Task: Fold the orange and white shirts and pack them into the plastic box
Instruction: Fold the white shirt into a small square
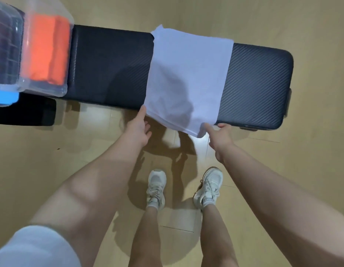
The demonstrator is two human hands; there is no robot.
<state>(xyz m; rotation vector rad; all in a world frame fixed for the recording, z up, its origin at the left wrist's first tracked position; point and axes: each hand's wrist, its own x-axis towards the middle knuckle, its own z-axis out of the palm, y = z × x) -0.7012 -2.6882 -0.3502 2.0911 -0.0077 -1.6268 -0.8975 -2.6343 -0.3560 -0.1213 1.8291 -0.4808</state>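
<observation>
— While sitting folded inside the plastic box (45, 54) at the left end of the bench (113, 68), counts as done: orange shirt (45, 53), packed against the box's right-hand wall.

— And the white shirt (188, 78)?

— Draped across the bench, right of the middle, already narrowed to a long panel. Far end reaching past the bench's back edge, near end hanging over the front edge toward the floor (51, 170). Well apart from the box, with bare padding between.

— Hands?

— Left hand (139, 130) at the near left corner of the panel, thumb up against the cloth edge, other fingers loosely spread below; looks like a light pinch or mere touch, hard to say which. Right hand (219, 135) at the near right corner, fingers closed on the hanging hem, gripping it.

— So roughly how far along?

— Judged past halfway. Left to do, probably: bringing the near end up and over toward the back edge, once or twice, until small enough, then carrying the bundle left and setting it in the box beside or on the orange one.

— Room in the box?

— Cannot tell fully; left part of the box blurred, something dark showing there. Lid not clearly seen either.

— Anything else?

— Only a pair of pale sneakers (155, 189) below, standing close to the bench's front edge.
</observation>
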